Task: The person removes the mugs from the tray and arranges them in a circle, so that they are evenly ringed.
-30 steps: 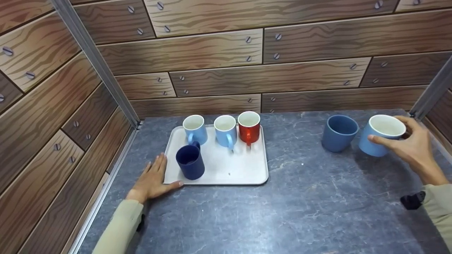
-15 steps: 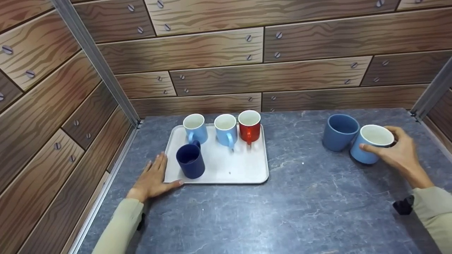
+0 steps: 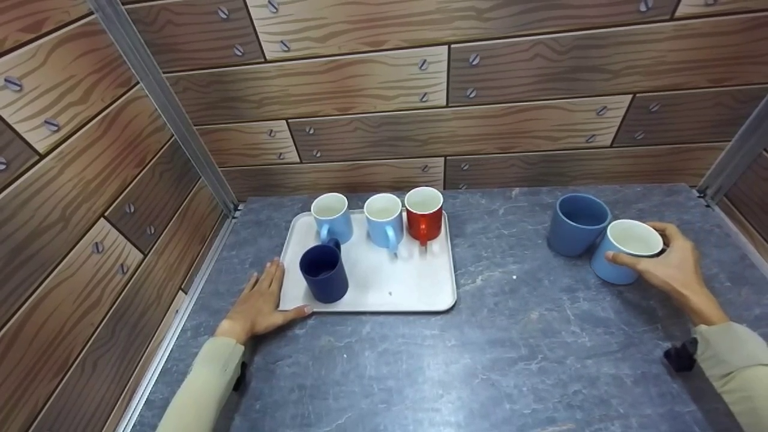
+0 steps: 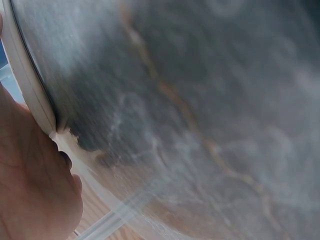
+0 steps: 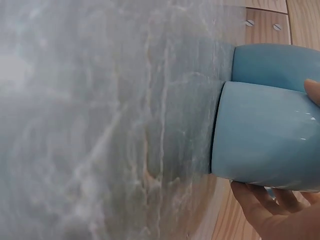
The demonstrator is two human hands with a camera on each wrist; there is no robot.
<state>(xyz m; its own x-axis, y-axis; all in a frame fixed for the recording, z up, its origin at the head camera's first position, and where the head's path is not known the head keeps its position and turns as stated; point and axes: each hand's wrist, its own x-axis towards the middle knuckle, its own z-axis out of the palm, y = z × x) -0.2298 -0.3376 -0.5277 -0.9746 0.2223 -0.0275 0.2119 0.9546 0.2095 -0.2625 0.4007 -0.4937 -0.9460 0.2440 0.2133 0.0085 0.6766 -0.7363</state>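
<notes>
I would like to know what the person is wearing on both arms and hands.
The left sleeve and right sleeve are plain pale green. A black piece shows beside each. The left hand and right hand are gloveless.

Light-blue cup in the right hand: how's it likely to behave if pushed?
The light-blue cup is probably stiff: no dent shows under the right hand. Glossy highlights suggest slipperiness. Its broad, flat base should favour sliding over tipping.

Plank-patterned walls border a marbled tabletop.
</notes>
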